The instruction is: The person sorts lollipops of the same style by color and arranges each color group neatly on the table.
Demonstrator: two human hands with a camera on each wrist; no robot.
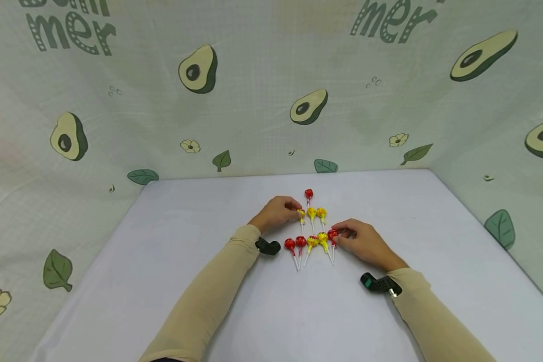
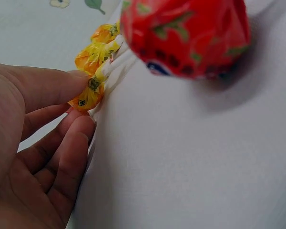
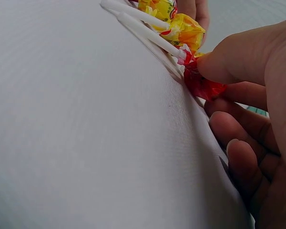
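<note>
- Pinching left yellow lollipop (image 1: 301, 213) between thumb and finger: left hand (image 1: 278, 213), in front and slightly left of top red lollipop (image 1: 308, 193) (landmark).
- Right hand (image 1: 362, 244) pinches right red lollipop (image 1: 332, 235), farther in front of landmark and right of it.
- Two middle yellow lollipops (image 1: 311, 213): in front of landmark, same row as left hand's one.
- Row farthest from landmark: two left red lollipops (image 1: 289, 244), then two front yellow lollipops (image 1: 323, 238), then right hand's red.
- All on white table (image 1: 163, 261), sticks toward person.
- Avocado-print backdrop (image 1: 253, 130) behind landmark.
</note>
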